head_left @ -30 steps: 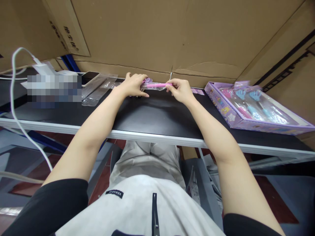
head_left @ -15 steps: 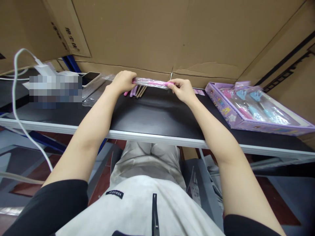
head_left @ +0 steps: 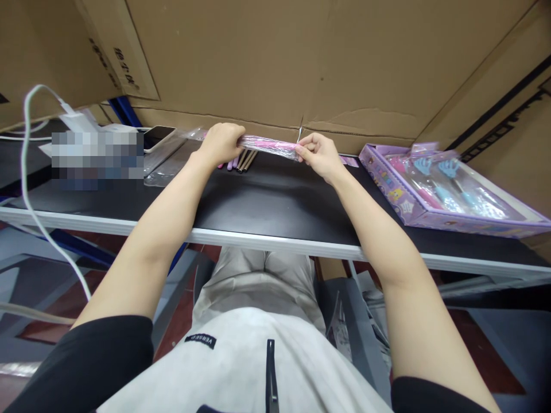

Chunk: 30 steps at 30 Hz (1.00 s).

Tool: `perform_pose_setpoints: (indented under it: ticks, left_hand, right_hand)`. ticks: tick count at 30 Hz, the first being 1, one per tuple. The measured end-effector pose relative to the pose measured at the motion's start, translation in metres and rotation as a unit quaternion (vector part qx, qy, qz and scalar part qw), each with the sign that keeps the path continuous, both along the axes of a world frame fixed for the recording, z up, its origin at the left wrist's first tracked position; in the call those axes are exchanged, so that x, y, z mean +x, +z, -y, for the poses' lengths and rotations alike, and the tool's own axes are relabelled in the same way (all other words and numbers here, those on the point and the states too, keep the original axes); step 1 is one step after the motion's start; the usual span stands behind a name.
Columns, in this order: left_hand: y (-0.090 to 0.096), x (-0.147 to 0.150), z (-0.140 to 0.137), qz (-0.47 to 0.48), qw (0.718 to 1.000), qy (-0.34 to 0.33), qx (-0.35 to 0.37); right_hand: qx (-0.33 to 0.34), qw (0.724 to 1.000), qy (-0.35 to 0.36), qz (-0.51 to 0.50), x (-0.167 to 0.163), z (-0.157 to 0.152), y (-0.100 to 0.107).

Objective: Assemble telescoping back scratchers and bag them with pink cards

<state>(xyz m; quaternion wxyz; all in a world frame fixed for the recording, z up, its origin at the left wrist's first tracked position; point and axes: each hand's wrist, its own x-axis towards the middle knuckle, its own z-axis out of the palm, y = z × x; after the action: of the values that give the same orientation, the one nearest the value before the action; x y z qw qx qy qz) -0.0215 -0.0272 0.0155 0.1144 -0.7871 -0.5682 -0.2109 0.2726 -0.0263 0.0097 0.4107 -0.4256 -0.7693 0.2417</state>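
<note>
A slim pink stick [head_left: 267, 143] lies inside a clear plastic sleeve [head_left: 282, 152], held level above the table between my hands. My left hand [head_left: 224, 143] is closed around its left part, and a bit of the sleeve and something pink shows beyond that hand. With thumb and fingertips, my right hand [head_left: 317, 152] pinches the sleeve's right end. Whether the stick is a pen or a handle, I cannot tell. Just below my left hand, several thin sticks, pink, purple and gold [head_left: 247, 160], lie side by side on the black tabletop [head_left: 275, 201].
At right stands a purple open box [head_left: 413, 215] holding wrapped claw-ended sticks [head_left: 447, 167]. Clear plastic bags [head_left: 166, 166] and a phone [head_left: 159, 137] lie at left, near a white charger with its cable [head_left: 26, 155]. Cardboard [head_left: 258, 63] walls the back.
The pink tip that stuck out at my right fingers now sits inside the sleeve. My left hand has shifted slightly right, and the right fingers grip the sleeve's end.
</note>
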Motion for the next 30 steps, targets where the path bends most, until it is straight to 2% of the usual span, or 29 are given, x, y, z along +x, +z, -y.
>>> perform_pose_setpoints:
  ticks: [5,13,20,27,30]
  left_hand:
    - [-0.005,0.002,-0.004,0.006,0.999,-0.004,0.037]
    - [-0.006,0.001,-0.008,0.01,0.999,-0.004,0.038]
    - [-0.007,-0.003,-0.009,0.043,0.999,-0.015,0.028]
    - [0.001,0.002,0.0,0.07,0.998,0.007,0.001]
    - [0.003,0.004,0.004,0.064,0.998,0.011,0.005]
  right_hand:
    - [-0.03,0.994,0.021,-0.106,0.001,-0.006,-0.002]
    - [-0.039,0.986,0.0,-0.164,-0.002,0.0,-0.001]
    - [-0.074,0.982,0.002,-0.174,-0.005,0.009,0.005]
    - [-0.174,0.974,0.043,-0.136,-0.002,0.017,0.01]
    - [-0.189,0.974,0.027,-0.123,-0.001,0.019,0.012]
